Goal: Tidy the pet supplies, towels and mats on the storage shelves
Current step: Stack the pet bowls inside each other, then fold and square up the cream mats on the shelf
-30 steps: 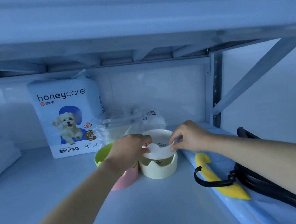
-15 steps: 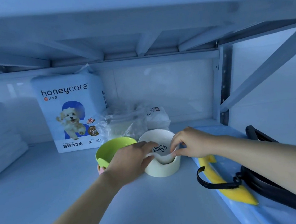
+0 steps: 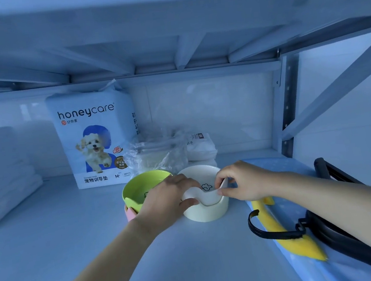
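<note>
A white ceramic pet bowl [image 3: 197, 176] with a small dark drawing inside sits in a round cream holder [image 3: 206, 213] on the pale shelf board [image 3: 99, 239], between the two hands. The left hand [image 3: 167, 201] grips its near left rim, fingers curled over the edge and thumb against the outside. The right hand [image 3: 240, 183] pinches the right rim between thumb and fingertips.

Just beyond the left hand, touching its knuckle side, a lime green bowl [image 3: 143, 184] stands in a pink holder [image 3: 130, 213]. Behind that hand an upright light blue pack of training pads [image 3: 93, 137], printed with a puppy, leans near the back wall. Beyond both hands lie a crumpled clear plastic bundle [image 3: 156, 154] and a white soft packet [image 3: 201, 145]. Well to the left of the left hand is a stack of folded white towels [image 3: 4, 176].

Under the right forearm lies a light blue mat [image 3: 273, 170], with a yellow flat piece [image 3: 287, 239] and a black strap loop [image 3: 273, 234] on it
</note>
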{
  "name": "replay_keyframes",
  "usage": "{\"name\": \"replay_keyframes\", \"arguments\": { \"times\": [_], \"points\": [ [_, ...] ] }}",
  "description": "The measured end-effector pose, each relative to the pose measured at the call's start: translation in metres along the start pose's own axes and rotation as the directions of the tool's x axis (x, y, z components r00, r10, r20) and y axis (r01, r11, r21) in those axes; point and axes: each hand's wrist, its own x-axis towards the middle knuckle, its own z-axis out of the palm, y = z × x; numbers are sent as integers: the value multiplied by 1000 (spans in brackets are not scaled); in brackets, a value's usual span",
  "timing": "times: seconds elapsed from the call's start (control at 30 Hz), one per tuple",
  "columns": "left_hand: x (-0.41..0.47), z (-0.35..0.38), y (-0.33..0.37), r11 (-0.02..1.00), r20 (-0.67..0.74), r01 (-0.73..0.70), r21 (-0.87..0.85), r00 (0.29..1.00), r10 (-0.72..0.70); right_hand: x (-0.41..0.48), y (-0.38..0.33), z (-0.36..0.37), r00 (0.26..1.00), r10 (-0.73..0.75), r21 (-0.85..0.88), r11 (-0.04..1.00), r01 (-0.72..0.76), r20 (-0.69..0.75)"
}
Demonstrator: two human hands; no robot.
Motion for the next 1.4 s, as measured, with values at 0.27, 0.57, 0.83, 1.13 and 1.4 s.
{"name": "replay_keyframes", "arguments": {
  "times": [0.27,0.57,0.83,1.13,1.4],
  "points": [
    [-8,-5,2,999,-53,-28,-25,998,27,-3,-19,-6,998,-46,-49,998,44,-40],
    [-51,-44,-15,1000,-135,10,14,991,-8,-11,-75,-2,963,-156,-57,988,147,-221],
    [-156,-95,-65,974,-82,199,112,978,-191,10,-185,45,953,-296,-9,955,296,-60],
    [-315,-166,-140,895,-115,420,152,907,-406,43,-336,116,874,-485,105,871,481,20],
    [-451,-220,-195,770,-133,584,257,810,-571,79,-459,187,823,-568,207,802,560,-25]
  ]
}}
